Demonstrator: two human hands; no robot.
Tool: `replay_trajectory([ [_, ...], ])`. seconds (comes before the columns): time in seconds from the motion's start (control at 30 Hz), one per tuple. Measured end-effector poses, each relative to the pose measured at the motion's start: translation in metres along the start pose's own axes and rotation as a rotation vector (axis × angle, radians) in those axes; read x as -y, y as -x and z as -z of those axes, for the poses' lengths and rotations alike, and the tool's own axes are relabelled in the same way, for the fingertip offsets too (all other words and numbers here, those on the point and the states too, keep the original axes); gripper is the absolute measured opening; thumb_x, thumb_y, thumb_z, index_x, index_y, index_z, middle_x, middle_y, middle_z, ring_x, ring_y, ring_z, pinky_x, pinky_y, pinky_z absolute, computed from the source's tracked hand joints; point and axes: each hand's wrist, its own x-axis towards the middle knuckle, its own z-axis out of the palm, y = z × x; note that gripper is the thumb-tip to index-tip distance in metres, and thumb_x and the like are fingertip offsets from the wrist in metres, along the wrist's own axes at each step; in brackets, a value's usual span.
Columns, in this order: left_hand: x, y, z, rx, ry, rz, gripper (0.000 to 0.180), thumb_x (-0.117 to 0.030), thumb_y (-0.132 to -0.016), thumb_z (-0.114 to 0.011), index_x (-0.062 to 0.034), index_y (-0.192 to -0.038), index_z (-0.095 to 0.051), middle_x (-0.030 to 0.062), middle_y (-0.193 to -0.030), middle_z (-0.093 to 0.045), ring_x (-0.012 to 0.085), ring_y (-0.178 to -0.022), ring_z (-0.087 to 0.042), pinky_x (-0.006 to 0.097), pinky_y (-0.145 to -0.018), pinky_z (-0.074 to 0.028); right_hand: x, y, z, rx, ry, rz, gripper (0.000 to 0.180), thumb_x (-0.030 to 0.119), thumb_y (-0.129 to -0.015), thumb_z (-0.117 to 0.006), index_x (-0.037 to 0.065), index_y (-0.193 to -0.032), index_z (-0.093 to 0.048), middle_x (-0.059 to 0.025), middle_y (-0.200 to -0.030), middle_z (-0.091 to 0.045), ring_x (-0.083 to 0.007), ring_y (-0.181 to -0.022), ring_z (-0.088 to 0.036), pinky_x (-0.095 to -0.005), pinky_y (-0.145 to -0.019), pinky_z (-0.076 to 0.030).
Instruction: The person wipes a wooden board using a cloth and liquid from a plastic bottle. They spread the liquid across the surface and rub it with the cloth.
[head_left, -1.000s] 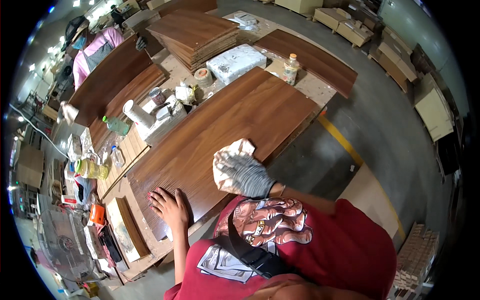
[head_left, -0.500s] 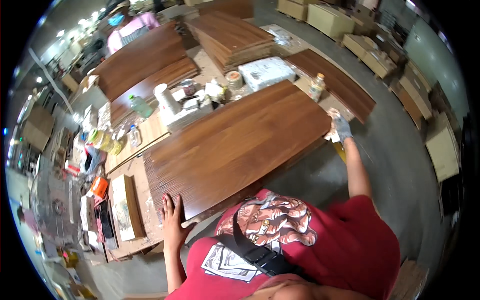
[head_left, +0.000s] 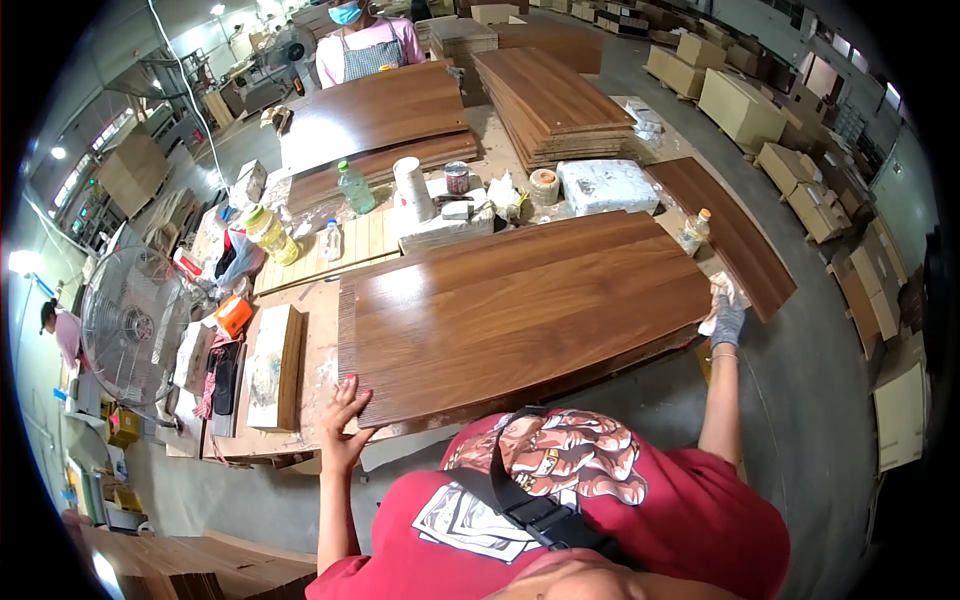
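Note:
A brown wood-grain panel [head_left: 530, 300] lies across the worktable in front of me. Its near left corner is touched by my left hand [head_left: 346, 412], bare, the fingers spread and holding nothing. At the panel's right end, my right hand [head_left: 730, 325], in a grey glove, is closed on a crumpled whitish cloth [head_left: 720, 290] pressed to the edge. The gloved fingertips are partly hidden by the cloth. A small bottle with an orange cap [head_left: 694, 232] stands just beyond that end, near another brown panel [head_left: 730, 235].
Beyond lie a white wrapped block [head_left: 608, 188], a white cup [head_left: 412, 188], a green bottle [head_left: 355, 188] and a stack of panels [head_left: 550, 95]. To the left are a wooden block [head_left: 275, 368] and a fan [head_left: 135, 322]. A masked co-worker [head_left: 370, 48] stands across the table.
The view has tilted and turned, so the table sits lower and further right in it. Both hands stay at their ends of the panel; the cloth is still in my right hand.

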Motion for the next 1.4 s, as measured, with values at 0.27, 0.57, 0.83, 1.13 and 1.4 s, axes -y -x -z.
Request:
replay_trajectory([
  [0.27, -0.053, -0.061, 0.078, -0.428, 0.144, -0.194, 0.027, -0.014, -0.079, -0.075, 0.0031, -0.100, -0.073, 0.0160, -0.107, -0.076, 0.0384, -0.130, -0.060, 0.054, -0.116, -0.037, 0.170, -0.061, -0.030, 0.096, 0.223, 0.034, 0.024, 0.005, -0.099, -0.061, -0.004, -0.119, -0.070, -0.0099, -0.112, -0.073, -0.0143, -0.095, -0.068, -0.0290, -0.086, -0.056],
  [0.57, -0.005, -0.150, 0.032, -0.729, 0.724, -0.084, 0.031, -0.003, -0.099, -0.064, 0.0021, -0.129, -0.056, 0.0076, -0.111, -0.068, 0.0127, -0.101, -0.063, 0.028, -0.092, -0.050, 0.263, -0.144, -0.071, -0.021, 0.581, 0.419, 0.032, 0.012, -0.103, -0.057, 0.001, -0.134, -0.061, -0.0119, -0.125, -0.068, -0.0170, -0.106, -0.065, -0.0318, -0.094, -0.054],
  [0.83, -0.009, -0.184, 0.043, -0.753, 0.809, -0.070, 0.033, -0.022, -0.102, -0.067, -0.0001, -0.125, -0.061, 0.0054, -0.119, -0.069, 0.0120, -0.108, -0.060, 0.029, -0.097, -0.046, 0.302, 0.082, -0.282, 0.976, 0.582, 0.605, 0.044, 0.035, -0.101, -0.063, 0.006, -0.134, -0.063, -0.0098, -0.111, -0.072, -0.0181, -0.102, -0.070, -0.0309, -0.084, -0.058],
  [1.13, -0.039, -0.230, 0.040, -0.863, 0.663, 0.055, 0.040, -0.037, -0.103, -0.066, 0.0017, -0.113, -0.066, 0.0037, -0.102, -0.068, 0.0088, -0.092, -0.056, 0.026, -0.084, -0.046, 0.280, 0.167, -0.416, 0.822, 0.750, 1.610, 0.040, 0.037, -0.097, -0.062, 0.018, -0.132, -0.065, -0.0114, -0.138, -0.063, -0.0319, -0.128, -0.057, -0.0458, -0.112, -0.042],
  [1.4, -0.020, -0.282, 0.035, -0.903, 0.843, 0.010, 0.053, -0.044, -0.108, -0.052, 0.0050, -0.118, -0.068, 0.0055, -0.100, -0.069, 0.0065, -0.073, -0.056, 0.023, -0.063, -0.044, 0.270, 0.281, -0.570, 0.755, 0.446, 1.301, 0.032, 0.027, -0.097, -0.054, 0.018, -0.125, -0.065, -0.0104, -0.121, -0.067, -0.0298, -0.107, -0.064, -0.0495, -0.101, -0.045],
])
